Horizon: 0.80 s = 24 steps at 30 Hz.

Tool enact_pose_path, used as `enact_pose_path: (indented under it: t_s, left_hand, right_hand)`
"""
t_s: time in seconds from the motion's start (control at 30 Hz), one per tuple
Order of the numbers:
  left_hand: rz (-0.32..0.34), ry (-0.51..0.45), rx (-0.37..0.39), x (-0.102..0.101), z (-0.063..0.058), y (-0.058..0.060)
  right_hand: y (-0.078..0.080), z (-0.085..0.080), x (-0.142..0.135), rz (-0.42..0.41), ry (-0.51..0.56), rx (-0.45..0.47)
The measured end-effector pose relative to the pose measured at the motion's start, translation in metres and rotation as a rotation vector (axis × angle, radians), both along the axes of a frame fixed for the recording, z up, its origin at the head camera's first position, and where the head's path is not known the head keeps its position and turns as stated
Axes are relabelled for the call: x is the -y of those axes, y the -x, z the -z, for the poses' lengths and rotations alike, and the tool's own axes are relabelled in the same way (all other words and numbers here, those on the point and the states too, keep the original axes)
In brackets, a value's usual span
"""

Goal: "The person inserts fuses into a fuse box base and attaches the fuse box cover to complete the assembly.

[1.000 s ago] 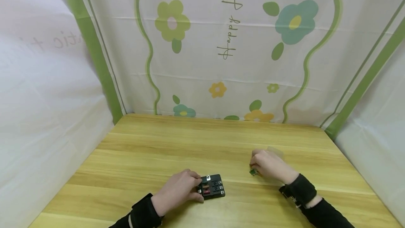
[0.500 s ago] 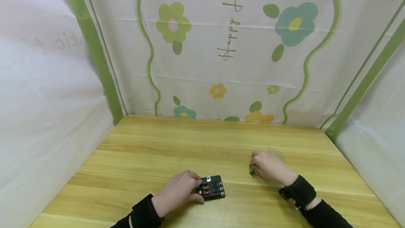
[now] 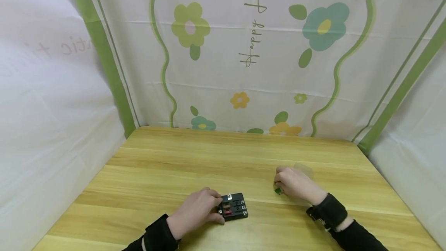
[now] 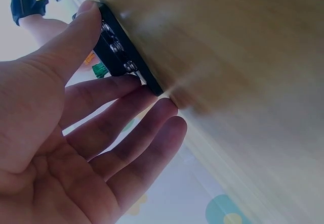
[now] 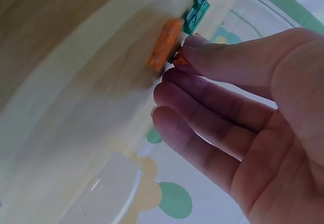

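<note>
My left hand (image 3: 196, 208) grips a black fuse block (image 3: 238, 208) by its left end, thumb at the near side and fingers at the far side. Red and brown blade fuses (image 3: 227, 212) sit in its left slots, and metal screw terminals line its edges. To the right, my right hand (image 3: 296, 183) is low over the table. In the right wrist view its thumb and forefinger pinch a small orange-red blade fuse (image 5: 180, 58), mostly hidden by the fingers. An orange fuse (image 5: 166, 44) and a green fuse (image 5: 196, 14) lie right beside the fingertips.
A clear plastic piece (image 3: 304, 169) lies on the wooden table (image 3: 195, 154) just behind my right hand. White fabric with printed flowers (image 3: 216, 69) stands along the back, and plain white fabric closes off both sides.
My right hand shifts very slightly left at the fuses. My left hand stays on the fuse block, which keeps its place.
</note>
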<state>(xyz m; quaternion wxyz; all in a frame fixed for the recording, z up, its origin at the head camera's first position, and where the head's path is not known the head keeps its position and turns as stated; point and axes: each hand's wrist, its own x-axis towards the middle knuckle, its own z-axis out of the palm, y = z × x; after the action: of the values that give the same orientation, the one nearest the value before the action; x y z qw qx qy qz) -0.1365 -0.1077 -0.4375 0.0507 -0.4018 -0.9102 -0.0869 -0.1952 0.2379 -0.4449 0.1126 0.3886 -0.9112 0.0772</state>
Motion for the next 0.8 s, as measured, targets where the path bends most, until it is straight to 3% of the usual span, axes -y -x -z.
enact_pose_path:
  t_s: [0.6,0.8]
  left_hand:
    - [0.000,0.002,-0.012,-0.0001,-0.0016,-0.0016]
    - [0.005,-0.004,-0.003,0.0003,-0.0020,-0.0019]
  right_hand:
    - [-0.0032,-0.0024,0.0050,-0.010,0.007,-0.030]
    - [-0.0020,-0.0015,0.0078,0.034,0.060,-0.120]
